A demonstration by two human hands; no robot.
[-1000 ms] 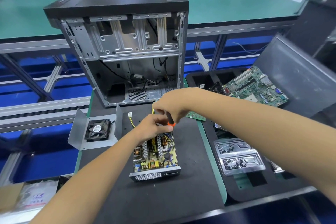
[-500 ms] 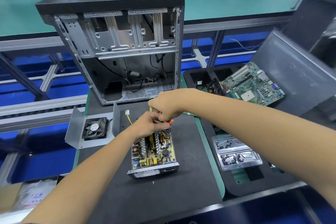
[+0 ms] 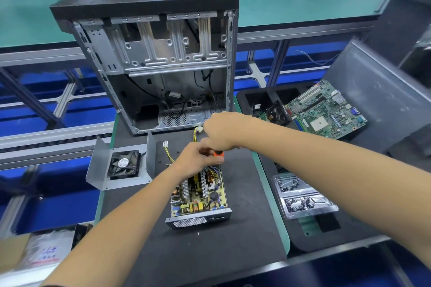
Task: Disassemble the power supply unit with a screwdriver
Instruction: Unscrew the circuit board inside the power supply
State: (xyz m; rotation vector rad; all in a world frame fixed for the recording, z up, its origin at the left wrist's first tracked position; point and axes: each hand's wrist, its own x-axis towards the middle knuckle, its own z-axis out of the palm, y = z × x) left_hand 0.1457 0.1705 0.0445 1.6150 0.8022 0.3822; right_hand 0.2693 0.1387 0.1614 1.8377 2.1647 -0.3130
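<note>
The opened power supply unit lies on the black mat, its yellow circuit board exposed and its perforated metal end facing me. Over its far end my right hand grips the screwdriver, whose orange and black handle shows just below the fist. My left hand is curled at the same far end, touching the screwdriver's lower part; its fingertips are hidden. Yellow cables with white plugs trail from the unit toward the case. The unit's removed grey cover with the black fan lies to the left.
An empty computer case stands upright behind the mat. At the right, a black foam tray holds a green motherboard and a cooler. A clear plastic tray of screws sits nearer me. A grey side panel leans at far right.
Both hands stay at the unit's far end on the screwdriver. The right fist has shifted slightly above the left hand. The view moved a little.
</note>
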